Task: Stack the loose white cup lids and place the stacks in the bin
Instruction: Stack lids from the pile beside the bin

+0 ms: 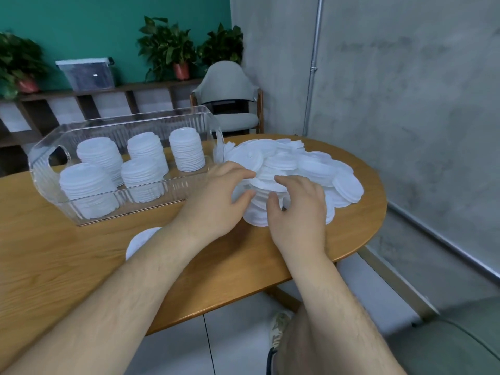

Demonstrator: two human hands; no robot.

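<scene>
Near the centre of the frame, both hands meet at the front edge of the pile of loose white lids, which spreads over the right end of the wooden worktop. The left hand curls its fingers over the left side of a short stack of lids, its thumb against the stack's front. The right hand closes in from the other side, fingers bent over the top rim and thumb pressed to the front. The short stack is thus grasped between the two hands, and it rests on the lids beneath it.

Left of centre stands the clear bin with ribbed walls, just beside the pile. Inside it five finished stacks stand upright, three along the far wall and two nearer the front.

A single lid lies flat on the worktop in front of the bin, partly hidden by the left forearm.

In the upper middle of the frame a grey chair stands behind the worktop, and potted plants sit on a low shelf along the green wall.
</scene>
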